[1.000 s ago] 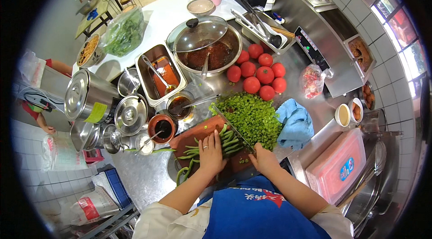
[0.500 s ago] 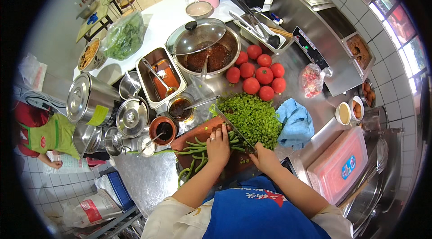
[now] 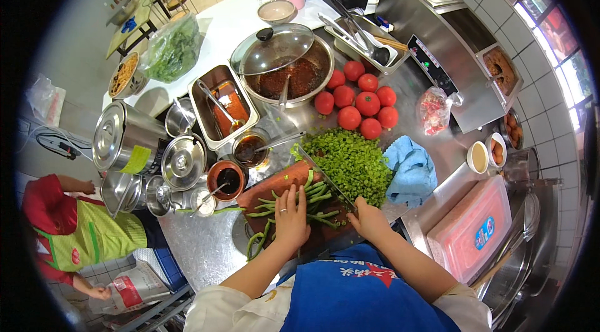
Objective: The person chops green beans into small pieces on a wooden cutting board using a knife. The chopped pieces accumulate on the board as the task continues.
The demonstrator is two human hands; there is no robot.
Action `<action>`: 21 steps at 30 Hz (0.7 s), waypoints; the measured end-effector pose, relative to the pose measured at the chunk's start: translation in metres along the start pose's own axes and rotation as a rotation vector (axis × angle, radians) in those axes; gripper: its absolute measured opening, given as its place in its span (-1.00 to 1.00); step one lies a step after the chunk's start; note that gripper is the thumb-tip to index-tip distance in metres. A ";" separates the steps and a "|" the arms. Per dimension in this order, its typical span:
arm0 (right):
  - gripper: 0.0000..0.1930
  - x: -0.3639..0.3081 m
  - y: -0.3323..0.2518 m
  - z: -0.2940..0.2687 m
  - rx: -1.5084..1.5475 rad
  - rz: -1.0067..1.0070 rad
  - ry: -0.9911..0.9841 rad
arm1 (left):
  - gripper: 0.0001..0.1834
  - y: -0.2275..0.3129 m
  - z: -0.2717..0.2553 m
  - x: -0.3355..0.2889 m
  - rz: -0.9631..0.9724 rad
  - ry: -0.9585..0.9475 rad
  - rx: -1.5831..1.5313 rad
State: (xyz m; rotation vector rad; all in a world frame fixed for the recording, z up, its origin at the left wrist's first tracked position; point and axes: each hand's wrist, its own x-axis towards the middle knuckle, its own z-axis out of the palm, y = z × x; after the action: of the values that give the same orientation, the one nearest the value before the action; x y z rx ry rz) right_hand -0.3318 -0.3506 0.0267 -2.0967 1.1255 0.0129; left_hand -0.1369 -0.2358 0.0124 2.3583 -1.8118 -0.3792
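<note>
My left hand [image 3: 292,222] lies with fingers stretched and apart on long green beans [image 3: 319,198], which spread over a reddish-brown cutting board [image 3: 250,194]. It wears a ring. My right hand [image 3: 370,219] is closed round the handle of a kitchen knife [image 3: 330,181]; its fingers hide the handle. The blade slants up and left between the whole beans and a big heap of chopped green pieces [image 3: 347,166]. To the right of the heap lies a crumpled blue cloth [image 3: 409,169]. Several red tomatoes [image 3: 367,104] sit beyond the heap.
Beyond the board stand a lidded pan of dark sauce [image 3: 294,79], a steel tray of red sauce [image 3: 228,110] and small sauce bowls [image 3: 226,181]. A pink-filled plastic box [image 3: 469,229] is at right. At far left stands a person [image 3: 87,226] in a green apron.
My left hand has shifted left and down, its fingers opening over the beans, and more bean ends now show by the blade. The person at left has come further into view.
</note>
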 end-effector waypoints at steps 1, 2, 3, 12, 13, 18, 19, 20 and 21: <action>-0.68 0.000 0.000 0.000 0.009 -0.003 -0.001 | 0.00 -0.001 0.002 -0.003 0.057 0.025 0.037; -0.68 -0.001 0.001 0.000 -0.016 -0.014 0.011 | -0.06 -0.003 0.003 -0.005 0.114 0.049 0.074; -0.69 -0.001 0.003 0.001 -0.040 -0.026 0.022 | -0.13 -0.004 0.003 -0.008 0.110 0.050 0.022; -0.69 0.000 0.007 0.005 -0.062 -0.056 0.044 | -0.72 -0.015 0.007 -0.021 0.142 0.088 0.019; -0.69 0.000 0.007 0.006 -0.063 -0.053 0.040 | -0.75 -0.014 0.005 -0.020 0.125 0.020 0.045; -0.69 0.000 0.006 0.005 -0.068 -0.056 0.042 | -0.68 -0.018 0.010 -0.020 0.181 0.005 0.111; -0.69 0.000 0.006 0.004 -0.068 -0.051 0.042 | -0.72 -0.015 -0.003 -0.018 0.211 0.057 0.072; -0.69 0.000 0.005 0.003 -0.065 -0.050 0.041 | -0.76 -0.014 -0.010 -0.016 0.240 0.109 0.032; -0.69 0.000 0.003 0.002 -0.062 -0.050 0.040 | -0.73 -0.015 -0.011 -0.013 0.177 0.068 -0.041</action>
State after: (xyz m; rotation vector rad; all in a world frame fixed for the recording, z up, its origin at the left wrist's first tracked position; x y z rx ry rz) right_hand -0.3337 -0.3502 0.0237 -2.1877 1.1092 -0.0184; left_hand -0.1228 -0.2196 0.0203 2.1350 -1.9423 -0.3069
